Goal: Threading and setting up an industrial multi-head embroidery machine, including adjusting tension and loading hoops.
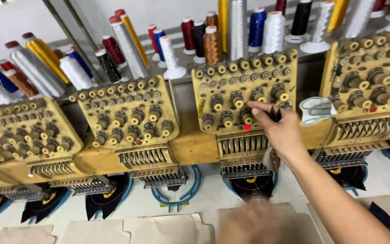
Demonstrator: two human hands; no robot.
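My right hand [278, 129] reaches up to a yellow embroidery machine head [244, 90]. Its fingertips touch a tension knob [247, 116] just above a small red light [246, 127]. A small black pointed tool [275, 113] pokes out from between its fingers. My left hand [249, 223] is a blur low in the middle, over tan fabric pieces [168, 228]. Whether it holds anything is unclear.
More yellow heads stand in a row, one to the left [129, 115] and one at the right [371, 77]. Several thread cones [213, 43] in many colours stand behind. Dark fabric in blue hoops [109, 194] lies under the needles. A pale mask [317, 110] hangs between two heads.
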